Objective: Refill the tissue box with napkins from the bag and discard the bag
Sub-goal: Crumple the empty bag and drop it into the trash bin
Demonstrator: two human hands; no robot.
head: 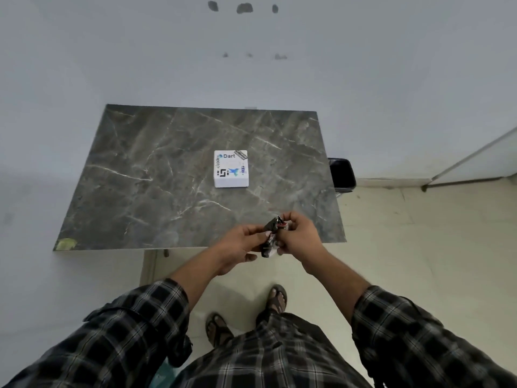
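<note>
A white tissue box [231, 169] with stickers on its lid sits closed near the middle of the dark marble table [156, 175]. Over the table's near edge, both hands hold a small crumpled dark bag [270, 236]. My left hand [240, 242] pinches its left side. My right hand [300, 236] grips its top and right side. What the bag holds is hidden by my fingers.
A black bin [342, 175] stands on the floor just past the table's right edge. A white wall runs behind the table and along the left. Pale tiled floor lies to the right, where a white door panel [475, 161] leans in.
</note>
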